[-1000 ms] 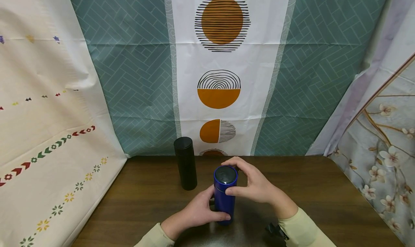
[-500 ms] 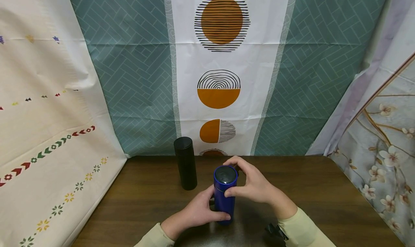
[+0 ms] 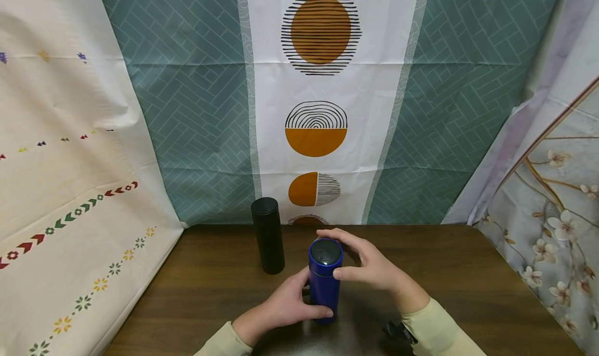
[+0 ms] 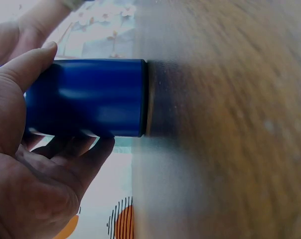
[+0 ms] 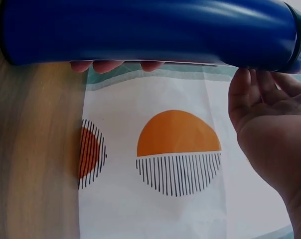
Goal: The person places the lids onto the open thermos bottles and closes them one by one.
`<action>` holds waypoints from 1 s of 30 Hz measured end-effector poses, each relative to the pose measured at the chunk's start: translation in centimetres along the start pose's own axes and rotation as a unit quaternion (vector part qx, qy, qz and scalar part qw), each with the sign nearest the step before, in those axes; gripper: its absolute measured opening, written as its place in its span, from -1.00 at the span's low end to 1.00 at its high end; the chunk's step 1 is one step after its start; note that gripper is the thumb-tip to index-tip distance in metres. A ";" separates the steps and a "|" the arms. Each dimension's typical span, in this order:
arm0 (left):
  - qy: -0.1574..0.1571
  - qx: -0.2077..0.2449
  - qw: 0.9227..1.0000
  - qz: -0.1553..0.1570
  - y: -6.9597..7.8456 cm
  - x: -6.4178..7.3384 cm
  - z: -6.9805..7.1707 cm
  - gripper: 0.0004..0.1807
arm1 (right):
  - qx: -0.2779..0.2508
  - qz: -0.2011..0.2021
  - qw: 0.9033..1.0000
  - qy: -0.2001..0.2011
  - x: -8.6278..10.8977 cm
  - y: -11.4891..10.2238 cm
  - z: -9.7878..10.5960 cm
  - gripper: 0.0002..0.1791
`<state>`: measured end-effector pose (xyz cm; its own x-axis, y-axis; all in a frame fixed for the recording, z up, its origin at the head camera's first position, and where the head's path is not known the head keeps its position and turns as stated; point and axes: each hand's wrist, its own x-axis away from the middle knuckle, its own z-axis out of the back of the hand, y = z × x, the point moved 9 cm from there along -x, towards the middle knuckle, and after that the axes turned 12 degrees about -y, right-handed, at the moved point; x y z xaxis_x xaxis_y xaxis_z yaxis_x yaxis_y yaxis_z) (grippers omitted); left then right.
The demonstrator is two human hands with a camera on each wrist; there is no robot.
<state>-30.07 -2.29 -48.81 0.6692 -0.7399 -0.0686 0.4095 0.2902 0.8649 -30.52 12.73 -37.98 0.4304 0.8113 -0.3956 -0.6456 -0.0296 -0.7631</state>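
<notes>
A blue thermos (image 3: 324,292) with a glossy dark top stands upright on the wooden table. My left hand (image 3: 289,305) holds its lower body, thumb across the front and fingers behind. In the left wrist view the left hand (image 4: 26,149) wraps the blue body, whose dark base is at the tabletop. My right hand (image 3: 374,266) is curled round the lid (image 3: 326,253), thumb at the front right edge, fingers behind the rim. The right wrist view has the right hand (image 5: 270,124) up by the dark seam below the lid. Parts of the fingers are hidden behind the thermos.
A black cylindrical bottle (image 3: 269,236) stands upright further back, left of the thermos. Patterned cloth (image 3: 313,86) hangs behind the table (image 3: 206,283), with more fabric at both sides. A dark strap (image 3: 398,332) is at my right wrist.
My right thumb has shifted right along the lid's seam, while the fingers behind have moved left round the rim. The left hand, the thermos body and the black bottle have stayed in place.
</notes>
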 end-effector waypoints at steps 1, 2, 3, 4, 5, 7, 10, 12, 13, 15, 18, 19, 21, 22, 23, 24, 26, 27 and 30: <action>-0.001 0.001 1.000 0.001 0.0 0.0 0.0 -0.10 | -0.006 0.002 1.000 -0.001 0.0 0.0 0.0 -0.21; -0.001 0.003 1.000 0.002 -0.1 0.0 -0.1 -0.10 | -0.009 0.004 1.000 -0.003 0.0 -0.1 0.0 -0.22; -0.002 0.003 1.000 0.003 -0.1 0.0 -0.1 -0.10 | -0.013 0.005 1.000 -0.004 -0.1 -0.1 0.0 -0.23; -0.001 0.003 1.000 0.004 -0.1 0.0 -0.1 -0.10 | -0.015 0.006 1.000 -0.005 -0.1 -0.1 0.0 -0.23; -0.002 0.003 1.000 0.004 -0.1 0.0 -0.1 -0.11 | -0.016 0.007 1.000 -0.006 -0.1 -0.1 0.0 -0.23; -0.002 0.003 1.000 0.005 -0.1 0.0 -0.1 -0.11 | -0.016 0.009 1.000 -0.007 -0.1 -0.1 0.0 -0.23; -0.001 0.000 1.000 0.005 -0.1 0.0 -0.1 -0.11 | -0.013 0.010 1.000 -0.006 -0.2 -0.2 0.0 -0.23; -0.002 -0.001 1.000 0.005 -0.2 0.0 -0.1 -0.11 | -0.011 0.008 1.000 -0.004 -0.2 -0.2 0.0 -0.24; -0.002 -0.001 1.000 0.005 -0.2 0.0 -0.1 -0.11 | -0.010 0.006 1.000 -0.002 -0.2 -0.2 0.1 -0.25; -0.003 0.000 1.000 0.005 -0.2 0.0 -0.1 -0.11 | -0.008 0.001 1.000 0.002 -0.3 -0.1 0.1 -0.26; -0.004 0.002 1.000 0.004 -0.2 0.0 -0.1 -0.11 | -0.003 -0.008 1.000 0.013 -0.2 0.1 0.3 -0.28; -0.004 0.003 1.000 0.003 -0.2 0.0 -0.1 -0.11 | -0.002 -0.011 1.000 0.017 -0.2 0.1 0.4 -0.28; -0.003 0.004 1.000 0.003 -0.2 0.0 -0.1 -0.11 | -0.002 -0.016 1.000 0.026 -0.1 0.3 0.5 -0.28; -0.003 0.004 1.000 0.003 -0.2 0.0 -0.1 -0.11 | -0.002 -0.017 0.999 0.029 0.0 0.4 0.5 -0.28; -0.004 0.005 1.000 0.003 -0.2 0.0 -0.1 -0.11 | -0.003 -0.019 0.999 0.032 0.0 0.5 0.6 -0.28; -0.004 0.006 1.000 0.003 -0.2 0.0 -0.1 -0.11 | -0.005 -0.021 0.999 0.035 0.0 0.6 0.6 -0.27; -0.004 0.007 1.000 0.002 -0.2 -0.1 -0.1 -0.12 | -0.007 -0.021 0.999 0.040 0.0 0.7 0.7 -0.26; -0.004 0.008 1.000 0.001 -0.2 -0.1 -0.1 -0.12 | -0.008 -0.020 0.999 0.042 0.0 0.8 0.7 -0.25; -0.006 0.010 1.000 -0.002 -0.1 -0.1 -0.1 -0.13 | -0.012 -0.015 0.999 0.046 -0.1 0.8 0.7 -0.24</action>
<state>-30.13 -2.18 -48.96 0.6603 -0.7480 -0.0672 0.3997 0.2742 0.8746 -31.55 13.07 -38.21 0.5060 0.7552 -0.4168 -0.6172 -0.0205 -0.7865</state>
